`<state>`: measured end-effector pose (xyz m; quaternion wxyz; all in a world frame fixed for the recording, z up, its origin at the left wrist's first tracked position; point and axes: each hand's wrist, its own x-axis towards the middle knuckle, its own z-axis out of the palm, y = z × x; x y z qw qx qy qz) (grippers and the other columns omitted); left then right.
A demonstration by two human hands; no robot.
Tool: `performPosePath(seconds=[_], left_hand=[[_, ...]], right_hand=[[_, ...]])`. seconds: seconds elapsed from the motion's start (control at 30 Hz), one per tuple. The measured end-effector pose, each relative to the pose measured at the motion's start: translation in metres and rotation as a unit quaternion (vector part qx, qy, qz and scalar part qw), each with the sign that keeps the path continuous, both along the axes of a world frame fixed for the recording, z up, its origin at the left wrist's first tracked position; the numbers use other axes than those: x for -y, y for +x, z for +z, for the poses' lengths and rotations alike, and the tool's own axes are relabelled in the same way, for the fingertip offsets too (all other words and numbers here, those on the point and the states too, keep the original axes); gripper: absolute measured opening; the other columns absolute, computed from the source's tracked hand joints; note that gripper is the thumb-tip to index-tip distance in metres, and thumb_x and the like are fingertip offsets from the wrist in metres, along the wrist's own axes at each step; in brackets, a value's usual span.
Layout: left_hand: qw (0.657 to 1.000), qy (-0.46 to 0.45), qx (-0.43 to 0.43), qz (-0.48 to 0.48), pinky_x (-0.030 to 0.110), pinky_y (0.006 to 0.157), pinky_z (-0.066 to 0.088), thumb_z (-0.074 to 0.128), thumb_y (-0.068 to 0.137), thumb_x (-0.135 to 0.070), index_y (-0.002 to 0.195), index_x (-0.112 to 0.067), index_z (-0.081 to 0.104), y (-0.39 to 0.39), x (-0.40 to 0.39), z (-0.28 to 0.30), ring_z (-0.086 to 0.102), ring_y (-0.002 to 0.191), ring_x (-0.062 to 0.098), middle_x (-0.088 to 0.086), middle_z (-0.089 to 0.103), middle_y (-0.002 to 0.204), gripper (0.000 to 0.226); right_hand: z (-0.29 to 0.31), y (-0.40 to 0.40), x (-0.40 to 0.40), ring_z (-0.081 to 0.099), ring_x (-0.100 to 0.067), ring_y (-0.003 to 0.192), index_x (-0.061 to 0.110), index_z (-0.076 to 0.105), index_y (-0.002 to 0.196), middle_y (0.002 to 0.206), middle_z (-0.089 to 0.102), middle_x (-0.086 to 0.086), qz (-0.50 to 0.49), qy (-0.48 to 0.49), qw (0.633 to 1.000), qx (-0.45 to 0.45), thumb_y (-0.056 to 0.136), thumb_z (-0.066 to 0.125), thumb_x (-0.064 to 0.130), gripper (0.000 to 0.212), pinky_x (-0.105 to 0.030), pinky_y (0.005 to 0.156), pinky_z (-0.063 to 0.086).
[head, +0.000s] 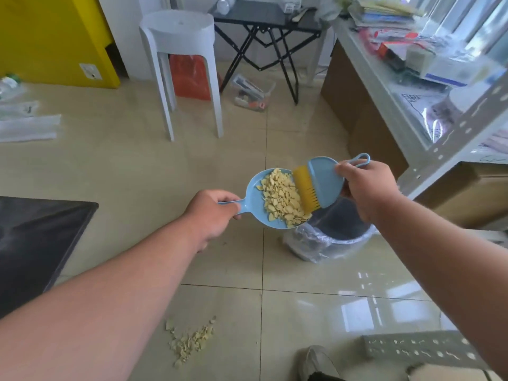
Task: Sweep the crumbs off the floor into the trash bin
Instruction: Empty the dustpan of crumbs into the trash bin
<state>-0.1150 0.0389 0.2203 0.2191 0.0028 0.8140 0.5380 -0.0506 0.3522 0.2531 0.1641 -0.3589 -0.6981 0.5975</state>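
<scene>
**Two hands, one loaded dustpan over the bin**

Two bare arms reach out ahead of us across the pale tiled floor (137,166), the largest thing in view. Behind it stand a white stool (181,50) and a black folding table (269,17), with a cluttered shelf rack (428,86) running down the right side.

Next in size comes the trash bin (332,240), lined with a clear plastic bag, on the floor below and to the right of our hands.

We hold the blue dustpan (257,199) above the bin's near-left rim; our left hand (211,213) has its fingers curled tight round the pan's handle. A heap of pale yellow crumbs (283,199) fills the pan, reaching its lip over the bin.

Our right hand (368,188) grips the blue brush (321,182) by its handle, whose loop sticks out past the knuckles. The brush's yellow bristles (305,188) touch the far side of the heap in the pan.

Smallest, a second scatter of crumbs on the floor (189,342) lies near the bottom of the view, well apart from the bin, beside a grey shoe (316,361).
</scene>
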Motion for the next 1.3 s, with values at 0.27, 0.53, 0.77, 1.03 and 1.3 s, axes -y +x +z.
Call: performPosePath(seconds=[0.27, 0.53, 0.77, 1.03, 1.3], left_hand=[[0.999, -0.025, 0.002, -0.043, 0.024, 0.051, 0.032, 0.068, 0.093, -0.016, 0.089, -0.021, 0.081, -0.017, -0.079, 0.002, 0.039, 0.049, 0.013, -0.004, 0.073, 0.075, 0.015], [0.995, -0.074, -0.014, -0.069, 0.021, 0.051, 0.035, 0.07, 0.094, -0.014, 0.086, -0.021, 0.08, -0.023, -0.123, -0.003, 0.046, 0.054, 0.014, -0.006, 0.071, 0.07, 0.015], [0.987, -0.129, -0.028, -0.09, 0.013, 0.034, 0.028, 0.066, 0.092, -0.008, 0.083, -0.016, 0.08, -0.027, -0.148, -0.006, 0.042, 0.042, 0.013, 0.002, 0.074, 0.071, 0.019], [0.917, -0.284, -0.184, -0.209, 0.035, 0.074, 0.062, 0.07, 0.092, -0.016, 0.096, -0.007, 0.081, -0.031, -0.17, 0.026, 0.074, 0.091, 0.035, 0.013, 0.079, 0.093, 0.016], [0.907, -0.315, -0.192, -0.206, 0.038, 0.074, 0.063, 0.07, 0.091, -0.01, 0.099, -0.006, 0.077, -0.029, -0.174, 0.039, 0.072, 0.088, 0.033, 0.013, 0.075, 0.097, 0.011]], right_hand=[[0.002, 0.01, -0.037, 0.057, -0.022, 0.061, -0.002, 0.068, 0.083, 0.068, 0.058, -0.008, -0.091, 0.073, 0.993, 0.031, 0.079, 0.068, 0.032, 0.035, -0.033, 0.054, 0.05], [-0.004, 0.011, -0.033, 0.043, -0.016, 0.046, 0.016, 0.052, 0.06, 0.046, 0.043, 0.009, -0.091, 0.17, 0.98, 0.048, 0.079, 0.053, 0.043, 0.033, -0.021, 0.036, 0.03], [-0.026, 0.012, -0.03, 0.033, -0.01, 0.042, 0.013, 0.053, 0.063, 0.042, 0.039, 0.01, -0.081, 0.16, 0.983, 0.049, 0.085, 0.054, 0.035, 0.032, -0.031, 0.046, 0.03], [-0.039, 0.013, -0.031, 0.055, -0.023, 0.061, -0.001, 0.069, 0.087, 0.067, 0.059, -0.009, -0.076, 0.134, 0.985, 0.081, 0.088, 0.061, 0.027, 0.029, -0.036, 0.056, 0.046], [-0.036, 0.015, -0.027, 0.068, -0.03, 0.067, 0.007, 0.072, 0.087, 0.082, 0.073, -0.019, -0.085, 0.133, 0.982, 0.1, 0.091, 0.063, 0.03, 0.025, -0.053, 0.066, 0.063]])
